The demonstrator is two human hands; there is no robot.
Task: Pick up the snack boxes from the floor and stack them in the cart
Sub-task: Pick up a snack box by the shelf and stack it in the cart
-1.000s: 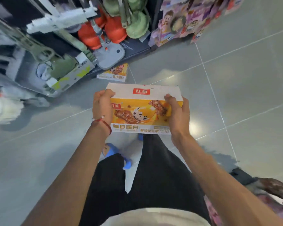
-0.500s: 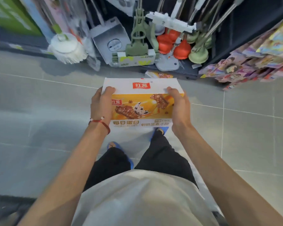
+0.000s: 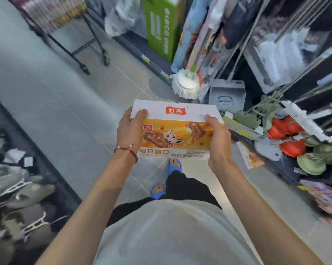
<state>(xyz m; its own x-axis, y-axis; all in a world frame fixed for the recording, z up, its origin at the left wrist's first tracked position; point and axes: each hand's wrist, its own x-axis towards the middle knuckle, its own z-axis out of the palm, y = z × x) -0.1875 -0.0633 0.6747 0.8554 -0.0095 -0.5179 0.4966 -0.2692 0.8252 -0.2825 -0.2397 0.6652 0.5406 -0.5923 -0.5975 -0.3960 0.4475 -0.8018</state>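
I hold an orange and white snack box in front of me at waist height, its red logo facing up. My left hand grips its left end, thumb over the top edge. My right hand grips its right end the same way. A second snack box of the same kind lies on the floor to the right, by the foot of the shelves. At the upper left stands a wheeled metal frame, perhaps the cart, with packaged goods above it.
Shelves on the right hold a white mop head, a grey dustpan, orange plungers and green ones. A green carton stands further along. A dark rack of hangers borders the left. Grey tiled aisle floor runs ahead.
My view has swung left along the aisle, so the shelves and the floor box have shifted to the right. Both hands keep the same grip on the box.
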